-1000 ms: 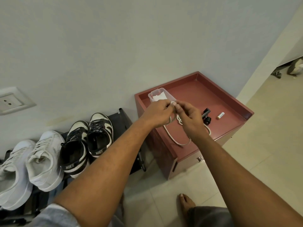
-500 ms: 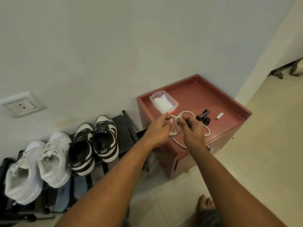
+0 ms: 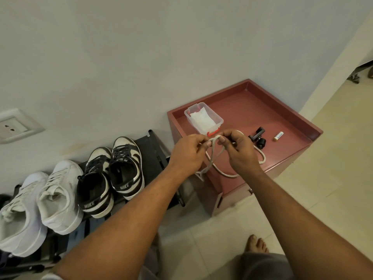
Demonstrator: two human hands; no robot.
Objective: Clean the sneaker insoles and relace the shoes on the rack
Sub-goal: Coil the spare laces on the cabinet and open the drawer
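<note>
A white shoelace hangs in loops between my two hands, above the front left corner of a red cabinet top. My left hand pinches one part of the lace, and my right hand pinches another close beside it. More of the lace lies on the cabinet behind my right hand. On the black shoe rack to the left stand a pair of black and white sneakers with black laces and a pair of white sneakers.
A clear plastic box with white wipes sits at the cabinet's back left. A small black clamp and a battery lie to its right. My bare foot rests on the tiled floor. A wall socket is at far left.
Both hands have lifted the lace off the cabinet and drawn it toward me, loops now hanging between them. The view has shifted, showing more of the rack.
</note>
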